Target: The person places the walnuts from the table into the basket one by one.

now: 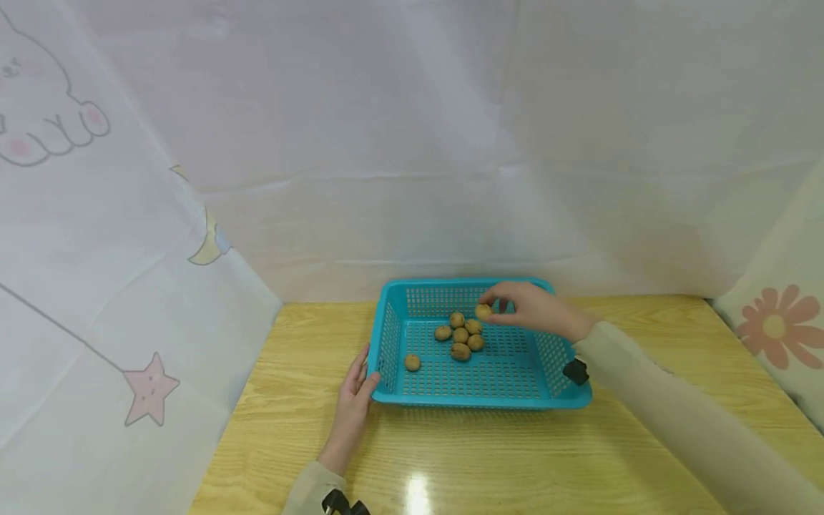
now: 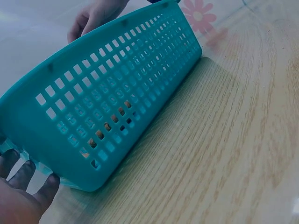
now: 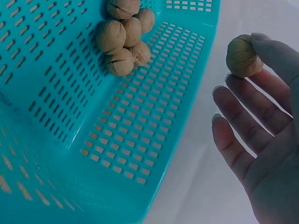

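My right hand (image 1: 529, 307) is above the back part of a turquoise plastic basket (image 1: 476, 402). Between thumb and fingertips it pinches a walnut (image 3: 244, 56), while the other fingers spread loosely in the right wrist view. Below it, several walnuts (image 1: 460, 351) lie clustered on the basket floor. Apart from them, a single walnut (image 1: 413, 363) sits nearer the left wall. My left hand (image 1: 355, 400) holds the basket's front left corner, thumb at the rim and fingers (image 2: 48, 189) against the outside of the wall.
The basket stands on a light wooden table (image 1: 296, 372) near its back edge. Behind it hangs a pale cloth (image 1: 450, 179), and a printed cloth (image 1: 96, 286) covers the left side. Another with a flower (image 1: 775, 325) is at the right.
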Motion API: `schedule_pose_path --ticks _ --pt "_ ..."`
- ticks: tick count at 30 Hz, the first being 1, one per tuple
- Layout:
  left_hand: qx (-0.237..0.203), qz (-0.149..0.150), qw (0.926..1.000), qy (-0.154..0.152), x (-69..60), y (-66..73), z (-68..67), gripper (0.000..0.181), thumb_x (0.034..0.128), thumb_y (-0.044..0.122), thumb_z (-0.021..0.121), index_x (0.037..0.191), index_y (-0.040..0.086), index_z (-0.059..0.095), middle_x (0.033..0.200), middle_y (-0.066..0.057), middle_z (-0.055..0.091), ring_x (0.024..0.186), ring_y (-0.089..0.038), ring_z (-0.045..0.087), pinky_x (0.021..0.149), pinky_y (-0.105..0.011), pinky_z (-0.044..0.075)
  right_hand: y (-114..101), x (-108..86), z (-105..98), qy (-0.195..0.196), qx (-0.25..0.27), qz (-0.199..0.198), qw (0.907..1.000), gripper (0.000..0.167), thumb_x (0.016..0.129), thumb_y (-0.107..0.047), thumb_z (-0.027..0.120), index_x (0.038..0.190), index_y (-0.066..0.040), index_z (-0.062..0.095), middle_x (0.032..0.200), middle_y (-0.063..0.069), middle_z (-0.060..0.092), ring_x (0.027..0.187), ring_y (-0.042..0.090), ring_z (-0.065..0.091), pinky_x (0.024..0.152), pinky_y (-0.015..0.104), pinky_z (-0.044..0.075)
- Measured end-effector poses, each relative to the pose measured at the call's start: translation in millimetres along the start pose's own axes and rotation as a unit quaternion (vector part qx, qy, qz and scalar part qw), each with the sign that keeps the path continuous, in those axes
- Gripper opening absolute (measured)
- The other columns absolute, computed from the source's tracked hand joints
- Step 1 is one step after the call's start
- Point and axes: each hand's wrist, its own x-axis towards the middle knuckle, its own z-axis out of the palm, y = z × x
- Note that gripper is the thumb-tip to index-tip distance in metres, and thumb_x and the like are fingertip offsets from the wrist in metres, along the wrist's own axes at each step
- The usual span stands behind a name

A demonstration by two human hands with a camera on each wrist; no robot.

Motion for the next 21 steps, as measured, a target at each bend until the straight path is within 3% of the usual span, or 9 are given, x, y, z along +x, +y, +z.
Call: schedule_pose_path --ticks 7,16,21 --pt "0.004 -0.001 1.0000 0.003 -0.5 1.0 1.2 0.064 0.1094 0.015 0.051 0.167 0.013 0.023 0.168 -0.018 0.029 0.151 -0.040 0.035 0.113 -0.042 0.046 -7 14.0 10 -0.015 0.001 -0.003 0.9999 0.033 0.098 -0.023 0.074 0.129 -0.011 0.071 0.120 0.001 0.072 0.093 0.013 0.064 0.081 0.041 0.057" --pt "0.004 -0.002 1.0000 0.003 0.2 2.5 1.3 0.065 0.1093 0.016 0.051 0.167 0.011 0.021 0.169 -0.016 0.029 0.152 -0.038 0.034 0.112 -0.037 0.047 -4 33.3 25 -0.049 0.044 0.000 0.9978 0.034 0.101 -0.019 0.071 0.132 -0.008 0.068 0.129 0.008 0.069 0.105 0.027 0.067 0.086 0.045 0.057" --pt "0.004 -0.001 1.0000 0.002 0.2 1.2 0.5 0.066 0.1093 0.017 0.052 0.167 0.011 0.021 0.168 -0.018 0.029 0.152 -0.039 0.034 0.111 -0.031 0.047 2 44.0 41 -0.078 0.037 0.005 0.9963 0.032 0.101 -0.021 0.071 0.131 -0.008 0.069 0.126 0.004 0.069 0.103 0.022 0.066 0.086 0.041 0.056"
